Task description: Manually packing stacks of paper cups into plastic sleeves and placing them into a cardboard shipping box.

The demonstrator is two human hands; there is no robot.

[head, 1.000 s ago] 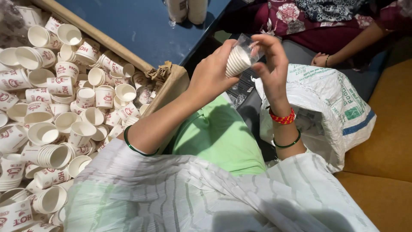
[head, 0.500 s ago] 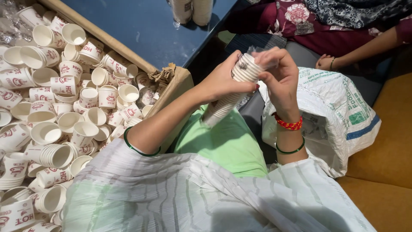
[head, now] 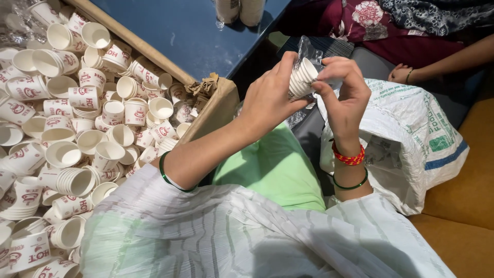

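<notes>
My left hand [head: 270, 98] grips a nested stack of white paper cups [head: 301, 77] from the left side. My right hand [head: 345, 98] pinches the clear plastic sleeve [head: 309, 51] around the top of that stack. Both hands are raised above my lap, over a green cloth [head: 272, 170]. Red and green bangles sit on my right wrist, a green bangle on my left forearm.
A cardboard box [head: 216, 110] at my left holds several loose white paper cups with red print [head: 82, 98]. A white woven sack [head: 406, 139] lies at my right. Another person's hand [head: 401, 74] rests beyond it. A blue table [head: 190, 31] carries cup stacks [head: 239, 10].
The cup stack has been drawn up between my hands, and the plastic sleeve now sits over its top end. Both hands stay close together.
</notes>
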